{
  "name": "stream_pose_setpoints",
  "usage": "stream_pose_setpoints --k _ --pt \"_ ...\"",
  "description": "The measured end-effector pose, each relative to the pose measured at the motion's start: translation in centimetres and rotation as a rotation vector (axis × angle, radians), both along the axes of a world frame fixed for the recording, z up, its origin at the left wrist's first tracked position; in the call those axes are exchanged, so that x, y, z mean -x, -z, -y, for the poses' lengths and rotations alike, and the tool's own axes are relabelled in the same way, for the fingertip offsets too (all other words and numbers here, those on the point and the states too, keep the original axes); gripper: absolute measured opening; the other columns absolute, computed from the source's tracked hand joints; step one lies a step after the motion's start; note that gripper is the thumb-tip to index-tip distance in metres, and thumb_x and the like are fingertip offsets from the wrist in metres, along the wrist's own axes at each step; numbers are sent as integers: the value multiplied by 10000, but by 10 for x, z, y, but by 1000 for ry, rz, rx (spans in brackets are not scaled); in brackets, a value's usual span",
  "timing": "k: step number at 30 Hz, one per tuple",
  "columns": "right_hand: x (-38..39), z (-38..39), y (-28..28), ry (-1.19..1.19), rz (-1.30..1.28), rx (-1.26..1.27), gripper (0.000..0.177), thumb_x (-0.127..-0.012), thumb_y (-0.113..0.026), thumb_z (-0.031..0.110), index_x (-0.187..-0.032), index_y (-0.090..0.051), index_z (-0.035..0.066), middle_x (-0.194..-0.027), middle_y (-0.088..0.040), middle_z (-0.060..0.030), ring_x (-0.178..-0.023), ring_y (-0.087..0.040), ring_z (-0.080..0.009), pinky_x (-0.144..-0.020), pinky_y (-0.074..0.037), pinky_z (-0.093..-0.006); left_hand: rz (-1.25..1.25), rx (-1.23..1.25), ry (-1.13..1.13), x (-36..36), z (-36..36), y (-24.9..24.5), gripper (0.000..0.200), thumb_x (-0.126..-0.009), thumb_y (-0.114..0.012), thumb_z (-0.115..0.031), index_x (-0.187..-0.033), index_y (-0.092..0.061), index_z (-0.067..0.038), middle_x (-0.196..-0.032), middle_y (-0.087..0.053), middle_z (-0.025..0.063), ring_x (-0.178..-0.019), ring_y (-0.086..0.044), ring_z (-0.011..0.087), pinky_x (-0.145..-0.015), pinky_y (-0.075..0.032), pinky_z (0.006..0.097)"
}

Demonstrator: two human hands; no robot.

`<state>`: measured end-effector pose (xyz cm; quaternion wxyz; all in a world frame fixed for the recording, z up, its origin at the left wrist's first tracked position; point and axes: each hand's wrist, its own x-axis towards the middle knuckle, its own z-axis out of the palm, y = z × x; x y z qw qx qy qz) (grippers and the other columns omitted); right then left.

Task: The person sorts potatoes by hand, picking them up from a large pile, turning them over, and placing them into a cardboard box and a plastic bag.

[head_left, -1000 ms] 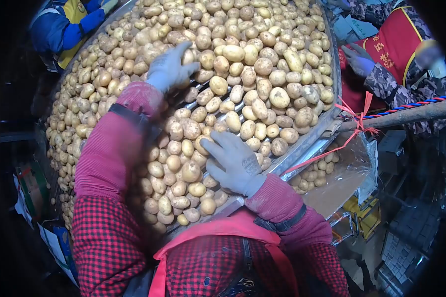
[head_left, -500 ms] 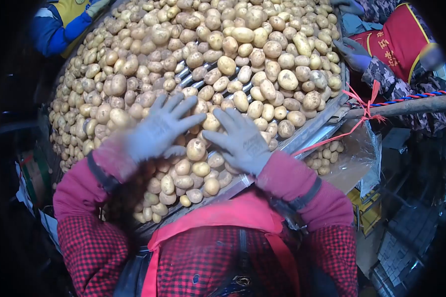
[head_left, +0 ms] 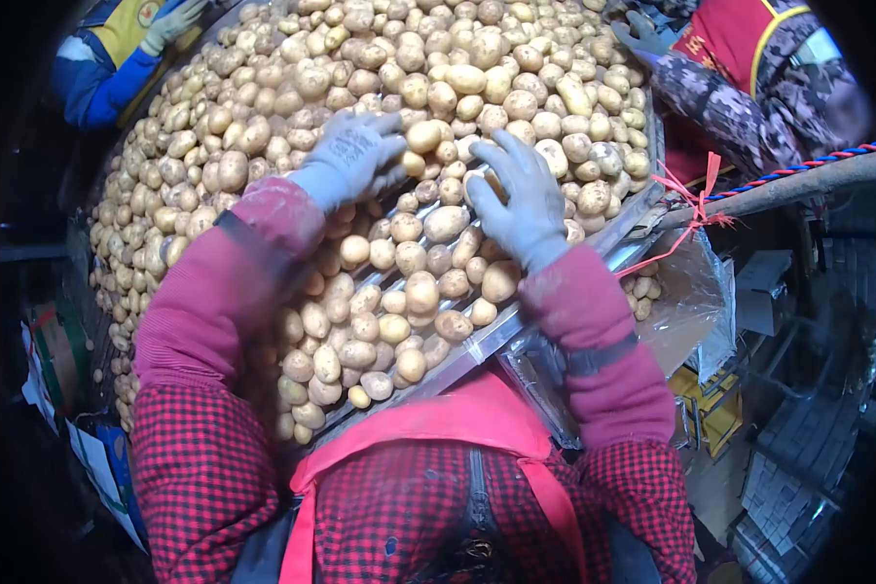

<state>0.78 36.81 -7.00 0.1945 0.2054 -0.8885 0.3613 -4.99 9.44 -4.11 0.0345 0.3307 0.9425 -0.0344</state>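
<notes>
On the metal-edged worktop [head_left: 487, 343], potatoes [head_left: 420, 292] are lying heaped; the left hand [head_left: 352, 161] is touching them, fingers spread, and the right hand [head_left: 526, 200] likewise, thumb parted. Just beside it, a plastic-lined box [head_left: 686, 316] is holding more potatoes.

Left hand [head_left: 352, 159] and right hand [head_left: 526, 200] wear matt cloth gloves. Potatoes [head_left: 446, 224] between them show matt, slightly rough skins. Metal edge [head_left: 492, 341] below the hands is smooth, glossy. Right of the right hand: creased, glossy plastic sheet [head_left: 716, 297]; matt wooden pole [head_left: 798, 191].
</notes>
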Motion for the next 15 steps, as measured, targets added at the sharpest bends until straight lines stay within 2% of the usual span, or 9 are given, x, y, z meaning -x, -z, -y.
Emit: stream_pose_setpoints --k 3,4,5,7,8,9,10,11,15 --pt "-43 2 -10 6 24 140 430 -861 -765 168 -1278 -689 96 -1333 -639 -192 -1210 -615 -394 -1039 -499 -482 -275 -70 -204 30 2 1 390 -867 -760 -287 -1229 -654 -189 -1395 -584 84 -1216 -596 322 -1013 -444 510" --pt "-54 3 -10 -35 22 185 437 -862 -763 161 -1287 -687 88 -1325 -645 -198 -1193 -628 -396 -1027 -508 -481 -400 -157 -155 35 5 -6 387 -861 -764 -260 -1226 -659 -188 -1234 -667 88 -1092 -650 321 -924 -495 488" --pt "-65 4 -9 -73 19 234 445 -863 -762 153 -1296 -686 81 -1317 -650 -204 -1175 -641 -398 -1016 -517 -480 -398 -158 -148 34 2 -8 387 -861 -764 -260 -1226 -659 -188 -1234 -667 88 -1092 -650 321 -924 -495 488" --pt "-83 8 -1 -91 39 271 439 -864 -760 138 -1293 -692 71 -1290 -667 -204 -1136 -663 -400 -986 -539 -469 34 -152 -62 11 -3 -21 379 -857 -758 -246 -1219 -662 -185 -1004 -706 83 -920 -685 317 -801 -534 472" --pt "-89 10 6 -94 77 259 422 -870 -754 133 -1284 -699 73 -1285 -671 -202 -1135 -666 -395 -981 -542 -464 72 -140 136 -2 -3 -13 361 -854 -748 -243 -1201 -667 -181 -859 -684 77 -816 -688 316 -717 -541 480" --pt "-92 13 10 -99 113 247 405 -875 -748 128 -1274 -705 75 -1280 -676 -200 -1133 -669 -389 -976 -545 -459 38 -27 162 -24 -19 -18 352 -842 -751 -268 -1170 -661 -181 -884 -686 68 -844 -693 302 -724 -536 478" --pt "-90 13 6 -92 132 273 379 -888 -741 123 -1262 -708 68 -1256 -691 -197 -1131 -673 -381 -971 -548 -452 -17 -98 169 -38 -24 -5 286 -860 -725 -297 -1106 -642 -176 -893 -690 50 -831 -695 296 -699 -530 478" --pt "-92 15 8 -90 125 283 379 -888 -741 123 -1262 -708 68 -1256 -691 -197 -1131 -673 -381 -971 -548 -452 86 -72 140 -40 -28 8 296 -864 -715 -351 -1055 -616 -148 -919 -696 51 -836 -698 296 -668 -526 484" --pt "-92 11 21 -89 140 245 364 -923 -737 184 -1262 -703 55 -1265 -694 -198 -1151 -669 -390 -999 -537 -467 136 141 -63 -30 -59 35 298 -864 -690 -314 -1053 -606 -99 -822 -727 134 -736 -722 345 -662 -527 495"
